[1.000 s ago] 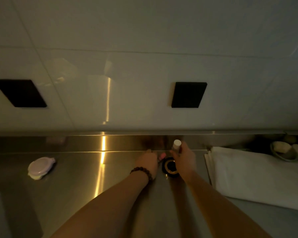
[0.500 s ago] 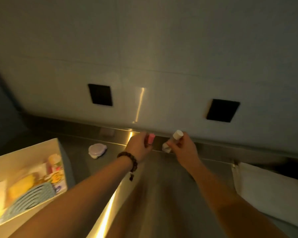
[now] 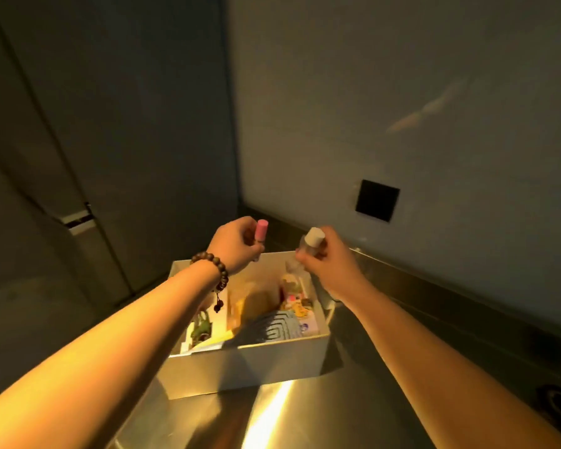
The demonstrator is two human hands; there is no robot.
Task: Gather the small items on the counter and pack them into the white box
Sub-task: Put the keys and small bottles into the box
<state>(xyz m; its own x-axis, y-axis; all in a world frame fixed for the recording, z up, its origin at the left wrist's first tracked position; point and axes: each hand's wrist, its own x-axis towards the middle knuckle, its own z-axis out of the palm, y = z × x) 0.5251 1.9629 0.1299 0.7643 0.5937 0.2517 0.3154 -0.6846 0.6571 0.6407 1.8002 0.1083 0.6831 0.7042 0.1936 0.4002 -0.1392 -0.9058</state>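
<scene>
So from the head cam, both hands are up over the far end of the white box [image 3: 246,367], which sits on the steel desk [image 3: 305,416] tucked into the corner by the wall. The left hand [image 3: 237,246] has its grip curled tight round a little pink tube [image 3: 261,231], cap end poking up, and the right hand [image 3: 332,260] is pinching a small clear bottle [image 3: 308,246] with a white cap, tilted over toward the left. Neither one is in the box yet, they're just hanging above its back edge. Honestly the thing I'd worry about is how full that box already looks: there's a blue striped thing [image 3: 274,328], some yellow packets [image 3: 256,306] and other bits I can't make out in this dim light, so not much bare floor to drop into. If both get let go from up there at once, I reckon the bottle could bounce off the stuff underneath and hop over the rim onto the desk, or roll off behind the box where it's dark. The pink tube is round too, so same deal. Also the bottle is tipped sideways, and if that cap isn't snug it might leak on the packets, though I can't tell if it's got anything in it. The bead bracelet [image 3: 212,264] has a dangly bit that could snag going down
</scene>
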